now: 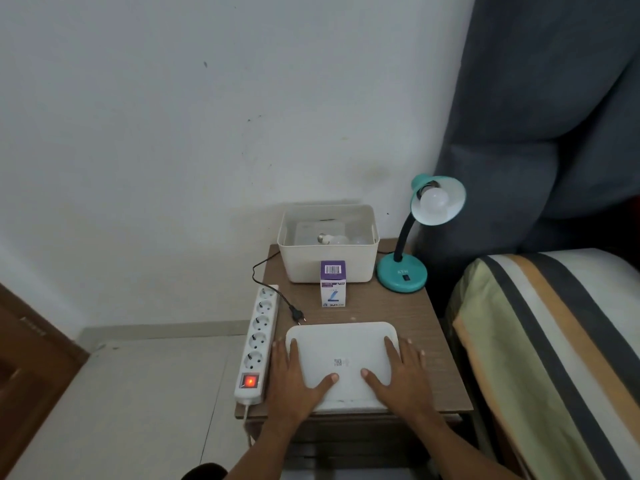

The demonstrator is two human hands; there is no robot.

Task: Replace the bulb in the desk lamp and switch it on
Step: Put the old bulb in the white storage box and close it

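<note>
A teal desk lamp point(401, 271) stands at the table's back right, unlit, with a white bulb point(433, 199) in its shade. Its black plug point(298, 315) lies loose on the table beside a white power strip point(258, 341) whose red switch glows. A purple and white bulb box point(333, 284) stands in front of a cream bin point(329, 261) that holds loose bulbs point(334, 239). A white lid point(346, 362) lies flat at the front. My left hand point(294, 379) and my right hand point(401, 372) rest flat on the lid's two sides, fingers spread.
The small wooden table point(429, 341) stands against a white wall. A bed with a striped cover point(547, 341) and a grey headboard is close on the right. A brown door point(31, 358) is at the left, with tiled floor below.
</note>
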